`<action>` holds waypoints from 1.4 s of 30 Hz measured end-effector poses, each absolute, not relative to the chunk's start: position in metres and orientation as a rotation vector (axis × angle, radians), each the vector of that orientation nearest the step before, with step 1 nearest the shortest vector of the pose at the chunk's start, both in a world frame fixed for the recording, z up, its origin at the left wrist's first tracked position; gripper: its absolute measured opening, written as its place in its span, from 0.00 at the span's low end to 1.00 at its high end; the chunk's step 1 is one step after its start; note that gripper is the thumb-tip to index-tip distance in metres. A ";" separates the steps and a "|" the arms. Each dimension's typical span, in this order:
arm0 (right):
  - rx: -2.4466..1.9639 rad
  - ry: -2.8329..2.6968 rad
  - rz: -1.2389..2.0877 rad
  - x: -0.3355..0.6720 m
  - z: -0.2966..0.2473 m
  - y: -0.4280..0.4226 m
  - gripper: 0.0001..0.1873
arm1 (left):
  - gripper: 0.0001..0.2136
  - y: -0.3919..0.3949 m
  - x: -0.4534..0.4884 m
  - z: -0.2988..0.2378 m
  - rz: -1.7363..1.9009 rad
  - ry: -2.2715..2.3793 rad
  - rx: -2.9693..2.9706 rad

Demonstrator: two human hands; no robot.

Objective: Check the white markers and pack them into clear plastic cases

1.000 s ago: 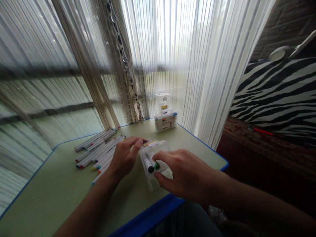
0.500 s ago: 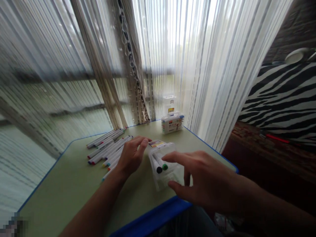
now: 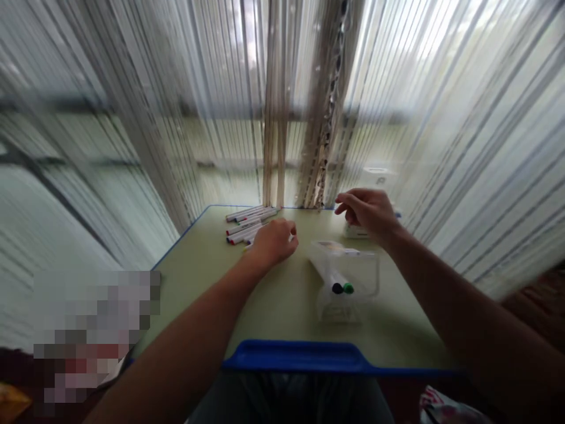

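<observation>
Beside the pile of white markers (image 3: 247, 227) with coloured ends, my left hand (image 3: 274, 240) hovers with loosely bent fingers, a gap showing at the thumb and nothing visible in them. It hides part of the pile. My right hand (image 3: 369, 213) is raised at the right, fingers bent and apart, in front of a second clear case (image 3: 356, 232) that it mostly covers. Between the hands and nearer to me, an opened clear plastic case (image 3: 373, 275) lies on the table. Inside it are a black-ended marker (image 3: 337, 288) and a green-ended marker (image 3: 348, 288).
The pale green table (image 3: 278, 312) has a blue edge and a blue moulded tray (image 3: 300, 356) at the front. String curtains (image 3: 212, 88) hang right behind it. A crumpled patterned bag (image 3: 441, 406) is at the lower right, below the table.
My view has turned left. My right hand has left the opened case and risen toward the second case. My left hand has moved away from the opened case, nearer the marker pile.
</observation>
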State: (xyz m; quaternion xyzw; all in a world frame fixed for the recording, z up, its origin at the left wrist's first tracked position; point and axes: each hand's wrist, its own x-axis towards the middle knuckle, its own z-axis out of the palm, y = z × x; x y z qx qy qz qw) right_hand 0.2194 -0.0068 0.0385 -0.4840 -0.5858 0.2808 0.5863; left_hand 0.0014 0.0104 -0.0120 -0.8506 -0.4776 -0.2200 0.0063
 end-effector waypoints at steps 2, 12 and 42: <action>-1.162 -1.374 0.632 0.221 0.016 0.000 0.15 | 0.09 0.010 -0.001 -0.012 -0.597 -1.526 -2.661; -1.306 -1.695 0.232 0.241 -0.020 -0.003 0.17 | 0.09 0.006 -0.004 -0.005 -0.326 -1.560 -2.735; -1.298 -1.782 0.281 0.238 -0.029 0.003 0.18 | 0.10 0.005 -0.002 -0.002 -0.245 -1.485 -2.803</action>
